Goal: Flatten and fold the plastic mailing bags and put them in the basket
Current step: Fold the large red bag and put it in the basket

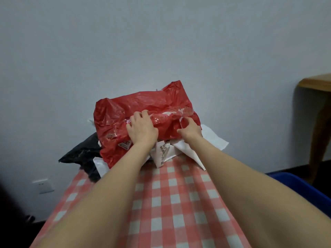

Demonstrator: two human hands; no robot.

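Observation:
A crumpled red mailing bag (143,104) lies on top of a pile at the far end of the table. Under it are white mailing bags (211,138) and a black one (82,153) hanging over the left edge. My left hand (141,127) grips the red bag near its middle, fingers curled into the plastic. My right hand (189,128) pinches a fold of the red bag at its right side. The blue basket (300,183) shows at the lower right, beside the table, partly hidden by my right arm.
The table wears a red-and-white checked cloth (170,203). A plain wall stands right behind the pile. A wooden table (318,111) stands at the right. A wall socket (43,185) sits low on the left.

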